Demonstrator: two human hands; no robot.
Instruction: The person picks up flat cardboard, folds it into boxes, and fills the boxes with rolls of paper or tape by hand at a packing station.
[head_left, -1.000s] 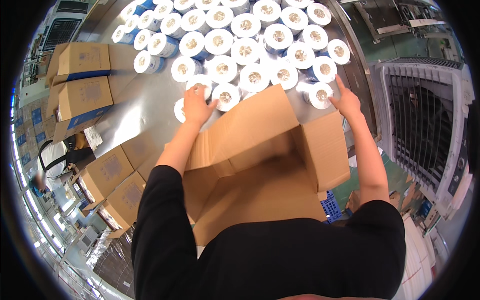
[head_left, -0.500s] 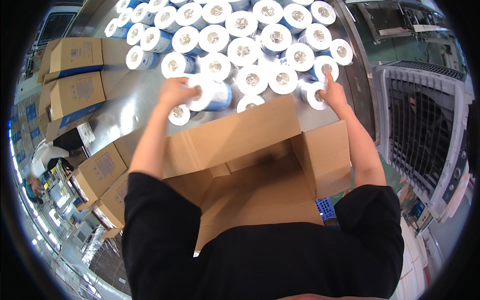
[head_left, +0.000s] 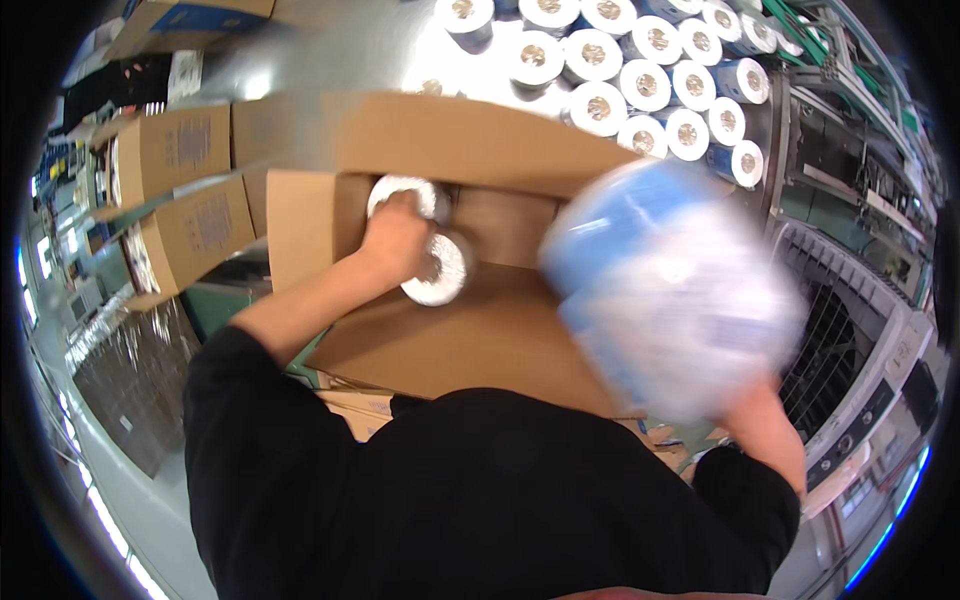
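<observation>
Rolls (head_left: pixel 432 268) — two under left hand (head_left: pixel 395 240), open box (head_left: pixel 470 340)

Black long-sleeved top, sleeves pushed up past the elbows, bare forearms, no gloves

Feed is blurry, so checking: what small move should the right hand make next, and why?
Probably lower the blurred blue-and-white roll in the right hand into the open carton, beside the two rolls under the left hand; bare carton floor shows there.
</observation>
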